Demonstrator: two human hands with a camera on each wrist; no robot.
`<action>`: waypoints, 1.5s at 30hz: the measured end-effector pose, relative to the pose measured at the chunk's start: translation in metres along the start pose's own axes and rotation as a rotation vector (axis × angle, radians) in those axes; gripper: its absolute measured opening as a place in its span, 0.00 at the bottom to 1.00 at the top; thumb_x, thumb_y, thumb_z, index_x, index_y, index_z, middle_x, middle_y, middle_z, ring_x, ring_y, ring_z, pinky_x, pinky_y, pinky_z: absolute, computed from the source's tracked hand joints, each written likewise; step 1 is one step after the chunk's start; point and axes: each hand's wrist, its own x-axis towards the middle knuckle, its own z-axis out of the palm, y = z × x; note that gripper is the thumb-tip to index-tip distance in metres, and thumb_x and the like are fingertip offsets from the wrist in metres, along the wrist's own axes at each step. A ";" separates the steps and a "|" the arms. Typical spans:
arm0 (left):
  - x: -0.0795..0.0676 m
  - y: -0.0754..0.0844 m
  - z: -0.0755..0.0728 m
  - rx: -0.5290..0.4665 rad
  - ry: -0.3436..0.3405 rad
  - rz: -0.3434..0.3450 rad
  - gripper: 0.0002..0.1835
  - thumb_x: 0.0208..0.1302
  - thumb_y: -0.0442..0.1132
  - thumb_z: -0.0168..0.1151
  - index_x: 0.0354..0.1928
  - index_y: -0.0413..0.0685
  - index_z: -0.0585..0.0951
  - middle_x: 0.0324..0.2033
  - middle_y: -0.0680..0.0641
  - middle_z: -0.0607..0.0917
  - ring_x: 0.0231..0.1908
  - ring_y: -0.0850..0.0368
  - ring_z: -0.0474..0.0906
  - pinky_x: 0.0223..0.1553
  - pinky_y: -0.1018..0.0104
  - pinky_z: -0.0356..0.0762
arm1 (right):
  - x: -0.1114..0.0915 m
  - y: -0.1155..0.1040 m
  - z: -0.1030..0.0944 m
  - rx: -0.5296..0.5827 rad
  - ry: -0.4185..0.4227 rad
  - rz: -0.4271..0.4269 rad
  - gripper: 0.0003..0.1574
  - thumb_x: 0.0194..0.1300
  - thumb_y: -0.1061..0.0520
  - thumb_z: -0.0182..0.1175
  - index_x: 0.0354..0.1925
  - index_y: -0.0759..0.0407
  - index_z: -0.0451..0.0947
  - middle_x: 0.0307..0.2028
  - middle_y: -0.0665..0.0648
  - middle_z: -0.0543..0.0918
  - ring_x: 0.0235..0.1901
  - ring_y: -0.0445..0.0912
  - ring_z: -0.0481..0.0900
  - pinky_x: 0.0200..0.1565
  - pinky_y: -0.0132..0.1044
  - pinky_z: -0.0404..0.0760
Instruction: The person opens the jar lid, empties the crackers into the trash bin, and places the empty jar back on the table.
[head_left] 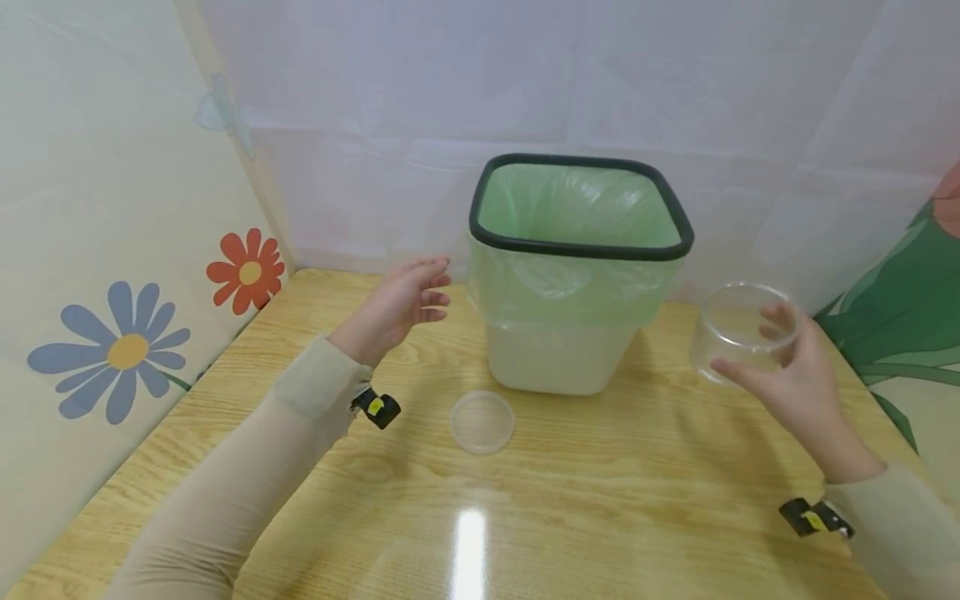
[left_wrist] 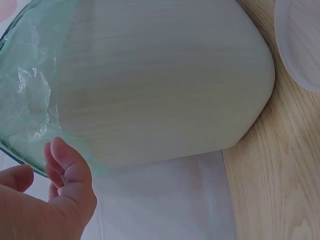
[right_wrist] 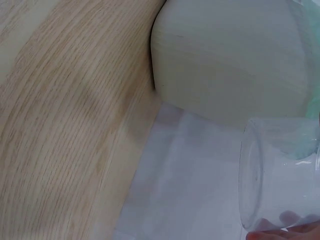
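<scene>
My right hand (head_left: 813,400) grips a clear round plastic jar (head_left: 720,346) by its side, to the right of the trash bin. The jar is without a lid, its mouth facing up; in the right wrist view the jar (right_wrist: 285,170) shows at the right edge, with only some fingertips below it. Left of the bin, my left hand (head_left: 397,308) hangs in the air with loosely bent fingers and holds nothing. Between the hands stands the white trash bin (head_left: 551,354), lined with a green bag (head_left: 570,287) under a black rim (head_left: 581,248).
A clear round lid (head_left: 482,422) lies flat on the wooden table (head_left: 585,500), in front of the bin and to its left. Behind the bin hangs a pale wall covering (head_left: 420,100). Flower-patterned panels (head_left: 67,250) border the table at both sides.
</scene>
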 end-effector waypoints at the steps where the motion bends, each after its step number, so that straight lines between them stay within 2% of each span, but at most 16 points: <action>1: 0.000 0.000 0.000 0.000 0.001 -0.001 0.27 0.80 0.43 0.46 0.73 0.37 0.59 0.44 0.50 0.70 0.30 0.64 0.73 0.33 0.75 0.77 | -0.001 0.000 0.000 0.000 -0.001 0.004 0.60 0.59 0.58 0.74 0.78 0.61 0.48 0.72 0.69 0.60 0.65 0.60 0.63 0.70 0.60 0.63; 5: -0.001 -0.001 -0.001 0.006 0.003 -0.003 0.28 0.80 0.43 0.45 0.74 0.37 0.58 0.43 0.51 0.70 0.29 0.64 0.73 0.33 0.75 0.77 | -0.002 0.001 0.001 0.006 -0.012 0.013 0.60 0.60 0.58 0.73 0.78 0.61 0.47 0.73 0.69 0.59 0.66 0.61 0.62 0.70 0.60 0.63; 9: -0.003 -0.003 -0.002 0.003 0.009 -0.002 0.26 0.80 0.43 0.46 0.73 0.38 0.60 0.43 0.50 0.70 0.29 0.64 0.73 0.33 0.74 0.77 | -0.003 0.001 0.002 0.015 -0.025 0.016 0.60 0.60 0.58 0.73 0.78 0.60 0.47 0.73 0.69 0.59 0.67 0.63 0.62 0.68 0.65 0.64; 15: -0.004 -0.005 -0.004 -0.010 0.014 0.001 0.18 0.79 0.42 0.47 0.64 0.42 0.67 0.42 0.50 0.71 0.29 0.64 0.73 0.34 0.73 0.77 | -0.005 0.001 0.005 0.004 -0.042 0.019 0.61 0.60 0.57 0.73 0.78 0.60 0.46 0.73 0.69 0.59 0.66 0.66 0.62 0.65 0.68 0.66; 20: -0.005 -0.006 -0.006 -0.012 0.017 -0.005 0.11 0.79 0.42 0.47 0.57 0.47 0.70 0.41 0.51 0.71 0.29 0.64 0.73 0.33 0.73 0.77 | -0.008 0.003 0.007 0.019 -0.052 0.008 0.61 0.60 0.58 0.73 0.78 0.61 0.46 0.73 0.70 0.59 0.66 0.67 0.62 0.67 0.68 0.63; 24: -0.005 -0.007 -0.007 -0.009 0.029 -0.016 0.18 0.79 0.42 0.47 0.63 0.42 0.68 0.40 0.52 0.72 0.29 0.64 0.73 0.33 0.74 0.77 | -0.010 0.004 0.011 0.034 -0.064 0.012 0.62 0.58 0.58 0.75 0.77 0.64 0.47 0.73 0.71 0.59 0.66 0.69 0.62 0.66 0.69 0.62; 28: -0.005 -0.011 -0.009 0.001 0.024 -0.025 0.26 0.80 0.43 0.46 0.72 0.37 0.60 0.42 0.51 0.72 0.29 0.65 0.73 0.33 0.74 0.77 | -0.011 0.003 0.014 0.047 -0.069 0.018 0.65 0.56 0.59 0.76 0.77 0.66 0.45 0.73 0.73 0.58 0.66 0.72 0.61 0.63 0.74 0.61; 34: -0.002 -0.017 -0.011 0.019 0.026 -0.040 0.28 0.80 0.44 0.46 0.74 0.37 0.59 0.45 0.49 0.71 0.31 0.64 0.73 0.34 0.74 0.77 | -0.012 0.004 0.017 0.063 -0.080 0.017 0.66 0.54 0.60 0.77 0.77 0.67 0.44 0.73 0.74 0.58 0.66 0.73 0.61 0.62 0.75 0.60; 45: -0.005 -0.024 -0.011 0.014 0.016 -0.038 0.27 0.80 0.42 0.45 0.74 0.37 0.59 0.42 0.51 0.72 0.30 0.64 0.74 0.34 0.73 0.78 | -0.016 0.008 0.020 0.052 -0.129 0.029 0.64 0.56 0.59 0.76 0.75 0.71 0.44 0.72 0.75 0.58 0.66 0.74 0.61 0.59 0.74 0.66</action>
